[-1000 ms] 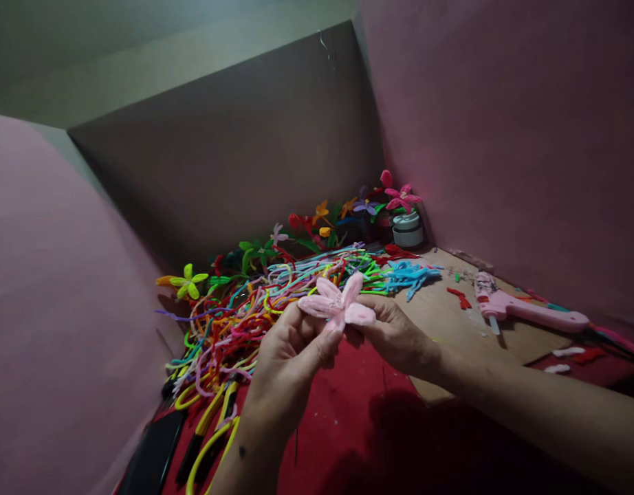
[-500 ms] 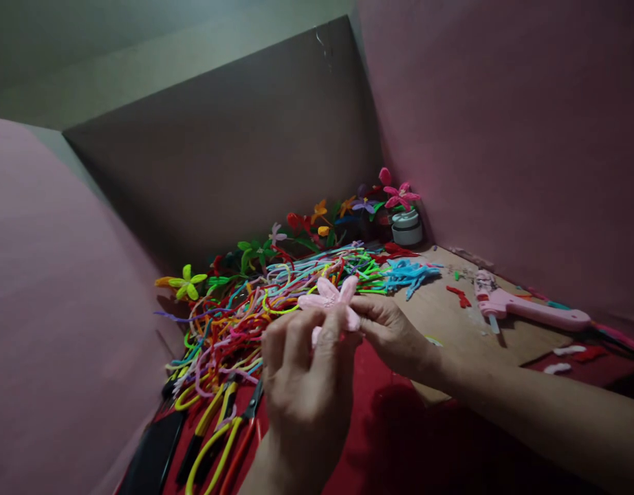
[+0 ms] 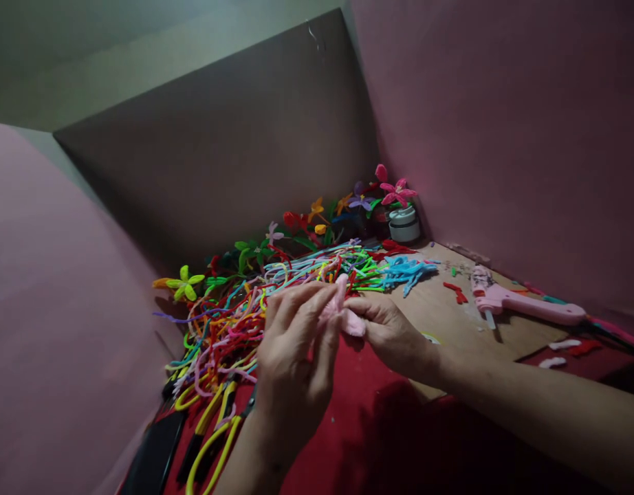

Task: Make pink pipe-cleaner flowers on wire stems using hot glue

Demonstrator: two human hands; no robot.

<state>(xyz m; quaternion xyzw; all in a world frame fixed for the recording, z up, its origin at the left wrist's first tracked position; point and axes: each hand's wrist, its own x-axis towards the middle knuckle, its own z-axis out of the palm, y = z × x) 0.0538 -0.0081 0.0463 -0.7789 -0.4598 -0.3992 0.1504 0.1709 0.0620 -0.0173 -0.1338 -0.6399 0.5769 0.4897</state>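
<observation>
A pale pink pipe-cleaner flower (image 3: 354, 323) is held between both hands above the red cloth. My left hand (image 3: 293, 364) is closed on its left side, with the fingers covering several petals. From the right, my right hand (image 3: 386, 326) pinches the flower near its middle; the fingertips are partly hidden. One petal points up between the hands and another hangs below the right fingertips. Just behind the hands lies a heap of coloured pipe cleaners (image 3: 229, 309).
Scissors with yellow handles (image 3: 216, 447) and a black flat object (image 3: 155, 450) lie at lower left. A pink glue gun (image 3: 533, 306) rests on the brown board (image 3: 430, 313) at right. Finished pipe-cleaner flowers (image 3: 186, 283) and a white-lidded jar (image 3: 403, 225) line the back.
The flower has turned from facing me to nearly edge-on. My left fingers have shifted over its petals, and my right hand keeps its pinch.
</observation>
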